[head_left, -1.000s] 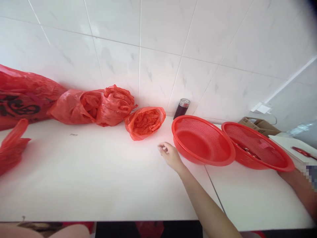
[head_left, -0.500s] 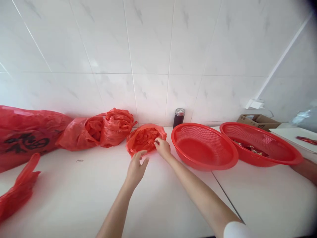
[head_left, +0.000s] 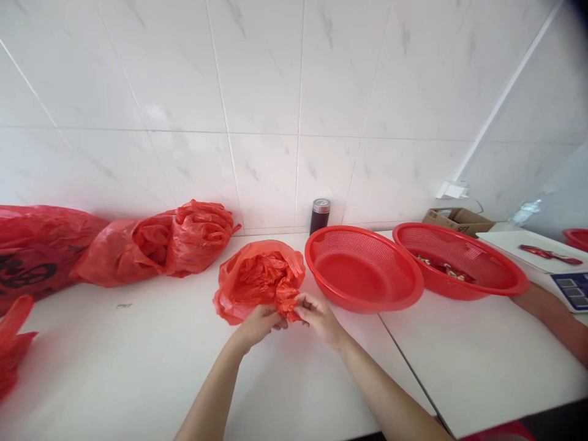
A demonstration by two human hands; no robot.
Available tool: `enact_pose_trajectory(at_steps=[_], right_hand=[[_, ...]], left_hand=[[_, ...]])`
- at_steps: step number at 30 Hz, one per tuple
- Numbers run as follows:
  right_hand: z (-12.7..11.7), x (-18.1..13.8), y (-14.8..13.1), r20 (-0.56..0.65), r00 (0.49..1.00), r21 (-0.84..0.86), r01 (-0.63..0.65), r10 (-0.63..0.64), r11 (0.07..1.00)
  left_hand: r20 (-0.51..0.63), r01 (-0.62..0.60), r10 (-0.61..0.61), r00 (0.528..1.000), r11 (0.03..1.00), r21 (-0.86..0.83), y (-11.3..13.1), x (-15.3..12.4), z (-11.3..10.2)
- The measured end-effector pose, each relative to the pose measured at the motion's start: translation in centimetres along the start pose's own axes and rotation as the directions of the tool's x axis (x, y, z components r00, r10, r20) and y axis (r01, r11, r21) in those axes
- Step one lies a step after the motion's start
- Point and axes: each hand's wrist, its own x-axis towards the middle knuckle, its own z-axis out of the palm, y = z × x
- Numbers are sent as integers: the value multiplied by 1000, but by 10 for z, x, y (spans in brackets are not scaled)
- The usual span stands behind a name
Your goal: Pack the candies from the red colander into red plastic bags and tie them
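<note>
A small crumpled red plastic bag (head_left: 257,278) lies on the white table (head_left: 138,361) in front of me, its mouth open toward me. My left hand (head_left: 257,324) and my right hand (head_left: 316,315) both pinch its near edge, fingers closed on the plastic. An empty red mesh basket (head_left: 362,266) stands just to the right of the bag, close to my right hand. A second red mesh basket (head_left: 459,260) behind it holds several small items.
More red plastic bags (head_left: 151,242) lie along the tiled wall at the left, with a large printed one (head_left: 32,251) at the far left. A dark flask (head_left: 320,214) stands by the wall. Another person's arm (head_left: 551,312), a cardboard box (head_left: 457,219) and a scale (head_left: 572,288) are at right.
Both of my hands have closed on the small red bag and drawn it toward me, away from the wall. One second ago only my right hand was out, beside the empty basket.
</note>
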Motion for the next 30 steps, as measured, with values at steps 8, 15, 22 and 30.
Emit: enact_pose_trajectory(at_steps=[8, 15, 22, 30], right_hand=[[7, -44, -7, 246, 967, 129, -104, 69, 986], [-10, -77, -18, -36, 997, -493, -76, 67, 867], [-10, -106, -7, 2, 994, -501, -90, 106, 861], [16, -110, -16, -94, 996, -121, -16, 5, 993]], left_hand=[[-196, -135, 133, 971, 991, 3, -2, 54, -5], [-315, -49, 64, 947, 997, 55, -1, 66, -17], [-214, -47, 80, 974, 987, 152, -16, -14, 47], [-31, -99, 94, 995, 955, -278, -4, -89, 95]])
